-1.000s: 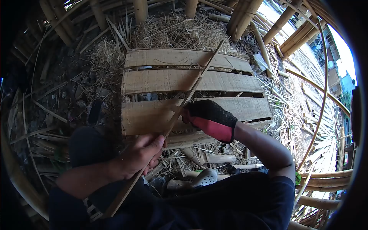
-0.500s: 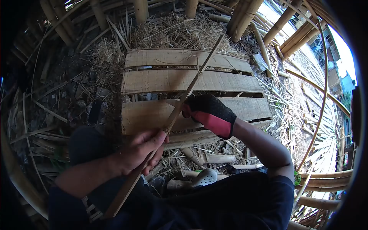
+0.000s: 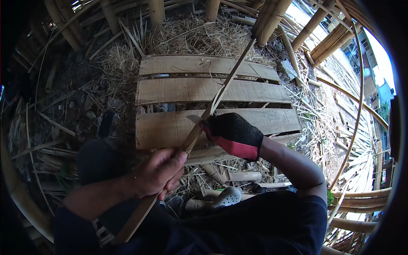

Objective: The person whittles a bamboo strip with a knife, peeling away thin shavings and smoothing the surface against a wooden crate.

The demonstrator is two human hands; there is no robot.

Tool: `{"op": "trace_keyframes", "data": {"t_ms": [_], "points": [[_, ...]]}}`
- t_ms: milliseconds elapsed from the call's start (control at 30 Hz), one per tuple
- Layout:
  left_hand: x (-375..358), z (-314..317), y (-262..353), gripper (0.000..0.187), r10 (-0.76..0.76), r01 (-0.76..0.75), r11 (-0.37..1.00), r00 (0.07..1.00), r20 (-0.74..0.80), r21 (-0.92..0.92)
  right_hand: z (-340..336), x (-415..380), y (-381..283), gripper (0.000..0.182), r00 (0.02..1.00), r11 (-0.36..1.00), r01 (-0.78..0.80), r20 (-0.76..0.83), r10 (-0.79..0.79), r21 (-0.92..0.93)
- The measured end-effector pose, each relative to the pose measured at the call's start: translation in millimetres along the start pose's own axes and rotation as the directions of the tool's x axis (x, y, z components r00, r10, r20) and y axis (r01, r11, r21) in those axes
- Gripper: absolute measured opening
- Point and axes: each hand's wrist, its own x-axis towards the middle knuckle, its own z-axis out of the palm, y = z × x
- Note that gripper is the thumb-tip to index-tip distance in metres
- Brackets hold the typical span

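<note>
A long bamboo strip [image 3: 138,216] runs diagonally from my lap up across a slatted wooden table. My left hand [image 3: 160,172], bare, is closed around its middle with the thumb on top. My right hand [image 3: 233,131] wears a black and red glove and is closed on a knife at the strip, a little above my left hand. The knife's short curved blade [image 3: 194,119] sticks out to the left across the strip; its handle is hidden in the glove. A thin pale sliver [image 3: 218,97] stands partly apart from the strip beyond the glove.
The low table [image 3: 170,90] has wide planks with gaps between them. Straw and shavings [image 3: 191,37] lie behind it. Bamboo posts [image 3: 270,21] stand at the back, and cut bamboo pieces [image 3: 244,176] lie beneath. A pale perforated clog [image 3: 229,196] shows below the table.
My right hand and the knife have shifted slightly down along the strip, toward my left hand. The strip's far end has swung a little to the right, and the sliver shows more clearly.
</note>
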Motion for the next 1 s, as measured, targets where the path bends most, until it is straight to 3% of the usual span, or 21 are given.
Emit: {"op": "trace_keyframes", "data": {"t_ms": [167,267,367,467,567,633,700,767,867,933,1000], "points": [[-3,-1,-1,0.033,-0.002,0.002,1.000,1.000,0.004,0.019,-15,7,-17,0.025,0.988,0.996,-0.085,0.132,0.082,0.017],[3,-6,-9,0.034,-0.002,0.002,1.000,1.000,0.003,0.009,-17,7,-13,0.033,0.957,0.992,-0.099,0.265,0.116,-0.076],[10,-11,-13,0.037,-0.009,0.009,1.000,1.000,-0.002,0.009,-16,16,-11,0.042,0.925,0.952,-0.303,0.253,0.283,0.042],[12,-8,-11,0.038,0.003,-0.001,0.998,1.000,-0.027,0.057,-41,27,-41,0.052,0.757,0.784,-0.608,0.391,0.524,0.124],[9,0,-6,0.039,0.032,-0.026,0.996,0.997,-0.066,0.086,-29,22,-34,0.062,0.789,0.785,-0.598,0.290,0.542,0.162],[9,3,-4,0.039,0.047,-0.031,0.989,0.993,-0.106,0.145,-9,17,-21,0.066,0.909,0.902,-0.413,0.108,0.402,0.125],[9,1,-6,0.038,0.030,-0.025,0.997,0.997,-0.070,0.072,-5,14,-21,0.060,0.905,0.859,-0.424,0.087,0.417,0.289],[7,1,-6,0.035,0.032,-0.030,0.998,0.999,-0.033,0.064,-15,14,-31,0.061,0.812,0.598,-0.566,0.258,0.524,0.567],[4,3,-3,0.030,0.030,-0.033,0.991,0.999,0.025,0.130,-22,11,-34,0.068,0.705,0.269,-0.659,0.453,0.546,0.703],[2,4,3,0.025,-0.001,-0.007,0.988,0.998,0.055,0.152,4,2,-22,0.063,0.857,0.237,-0.432,0.314,0.408,0.870],[-2,7,7,0.024,0.001,-0.011,0.989,0.998,0.071,0.150,13,-4,-19,0.056,0.835,0.083,-0.429,0.360,0.417,0.899]]}}
